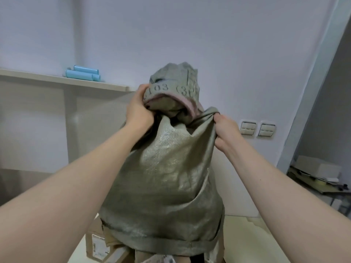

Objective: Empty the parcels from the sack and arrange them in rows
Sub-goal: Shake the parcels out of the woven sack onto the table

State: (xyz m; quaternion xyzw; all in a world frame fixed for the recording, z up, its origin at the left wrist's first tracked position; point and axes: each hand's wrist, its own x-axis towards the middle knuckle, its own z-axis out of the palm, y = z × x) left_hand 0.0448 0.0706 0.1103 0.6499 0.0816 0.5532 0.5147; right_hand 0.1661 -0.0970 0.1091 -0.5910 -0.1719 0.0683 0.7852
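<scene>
Bare forearms [76,186] are seen nearest the lens, stretched up and forward from the lower corners. The left hand [139,111] is closed round a bunch of cloth at the raised end of the sack [167,177], the fingers curled into the fabric beside some printed digits. The right hand [226,130] is clamped on a twisted corner of that same end, the fingers folded tight round it. The sack is thus held upside down, closed end up and hemmed mouth hanging low over the table [247,242].

Brown cardboard parcels [96,242] can be made out under and just beside the hem at the lower left, one bearing a white label. How many are out cannot be told, since the sack hides the rest. The lower half of the sack is bulged, so some load is judged to be inside.

On a shelf [57,78] behind, well apart from the work, blue rolls [83,74] are laid. Wall switches [257,129] are set to the right.

The step in hand is judged to be the emptying: the sack is being tipped so that its contents drop through the mouth. The next move is thought to call for a higher lift or a shake, with both grips kept firm, until the cloth hangs slack. The sack would then have to be put aside. Only then can the parcels be spread out and set in rows, none of which is yet done
</scene>
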